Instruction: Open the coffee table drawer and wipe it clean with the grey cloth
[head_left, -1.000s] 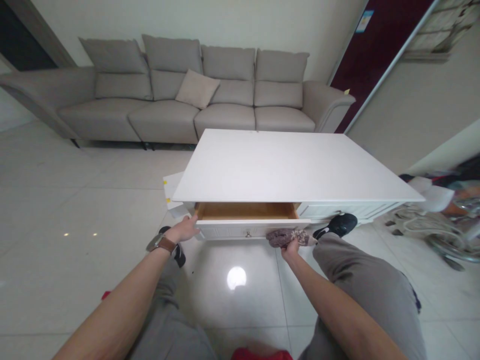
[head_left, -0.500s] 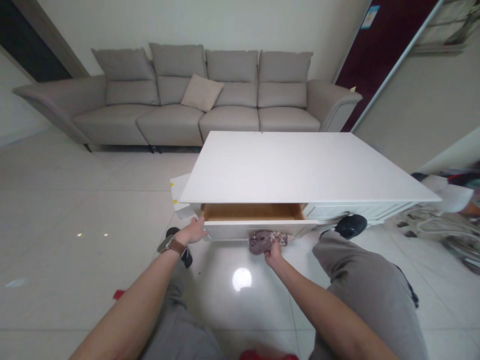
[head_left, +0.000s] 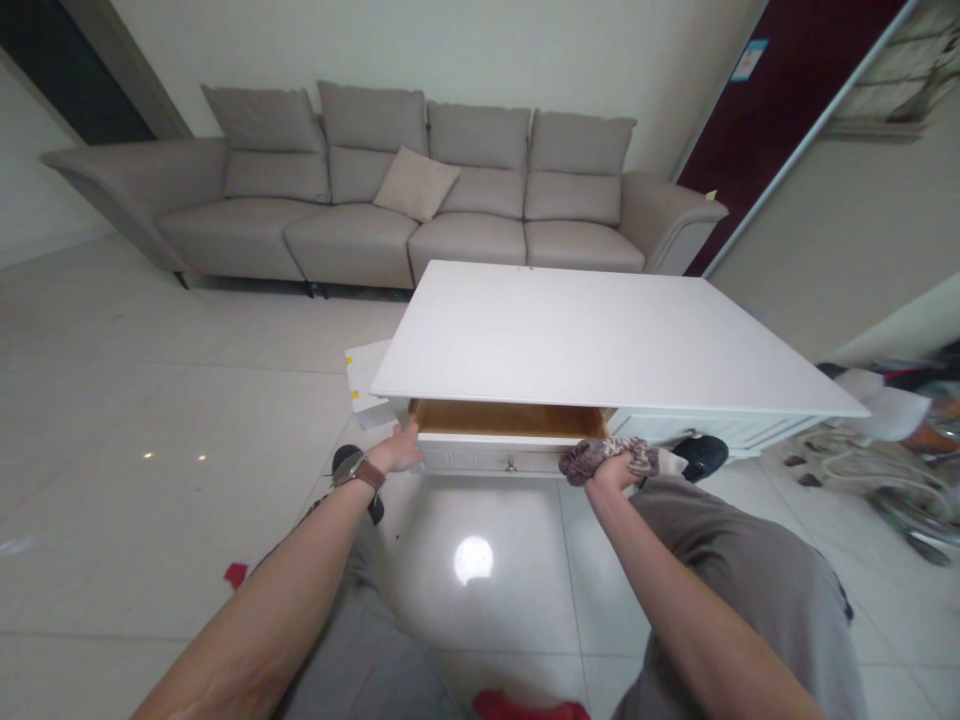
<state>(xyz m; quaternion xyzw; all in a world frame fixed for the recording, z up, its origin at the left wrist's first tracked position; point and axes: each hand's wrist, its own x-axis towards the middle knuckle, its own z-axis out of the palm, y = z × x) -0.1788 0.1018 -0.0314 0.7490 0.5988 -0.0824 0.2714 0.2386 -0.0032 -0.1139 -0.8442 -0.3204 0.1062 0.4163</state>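
Observation:
A white coffee table (head_left: 600, 335) stands in front of me, with its left drawer (head_left: 465, 452) pulled partly out. The wooden inside of that drawer shows, and a small knob sits at the middle of its front. My left hand (head_left: 401, 450) grips the left end of the drawer front; some of its fingertips are hidden behind the edge. In my right hand (head_left: 611, 474) is a bunched brown-and-white patterned cloth (head_left: 581, 462), closed in the fingers and held against the right end of the drawer front.
A grey sofa (head_left: 472, 240) with a beige cushion (head_left: 417, 184) lines the wall behind the table. On the floor left of the table is a white box (head_left: 367, 385) with yellow marks. Cables and assorted items (head_left: 862, 470) lie at the right. Something red (head_left: 529, 706) is below me.
My right hand has moved the cloth rightward along the drawer front, uncovering the knob. My left hand stays at the drawer's left end. The view has shifted slightly.

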